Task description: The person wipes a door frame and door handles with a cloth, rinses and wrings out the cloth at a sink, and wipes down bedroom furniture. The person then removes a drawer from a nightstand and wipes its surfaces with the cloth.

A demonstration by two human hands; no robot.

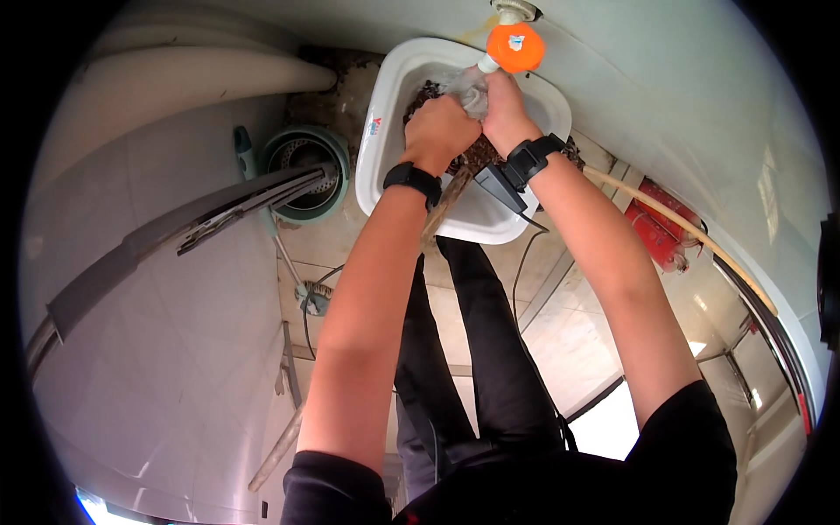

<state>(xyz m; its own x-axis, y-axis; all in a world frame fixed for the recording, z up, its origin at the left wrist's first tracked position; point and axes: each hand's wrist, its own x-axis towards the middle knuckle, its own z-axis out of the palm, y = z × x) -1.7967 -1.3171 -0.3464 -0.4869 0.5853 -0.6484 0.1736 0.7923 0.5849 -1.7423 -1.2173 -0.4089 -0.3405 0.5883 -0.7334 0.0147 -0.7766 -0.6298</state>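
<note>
Both my hands are over a white basin [374, 166] under the tap. A pale, crumpled, wet-looking piece [473, 94], perhaps cloth or thin plastic, bunches between them. My left hand [442, 129] is closed in a fist at its left side. On its right, my right hand [503, 103] has its fingers closed around it, close below the spout of the orange-handled tap [516, 47]. Fingertips are partly hidden. Beneath my hands lie the dark brown strands of a mop [477, 157], and its wooden handle [446, 208] leans over the basin's near rim.
Left of the basin stands a green mop bucket [343, 179] with a spin basket. A brush [315, 297] lies on the floor nearby. Red fire extinguishers [658, 229] stand at the right, behind a long wooden pole [682, 225]. Large pale pipes [192, 83] run at upper left.
</note>
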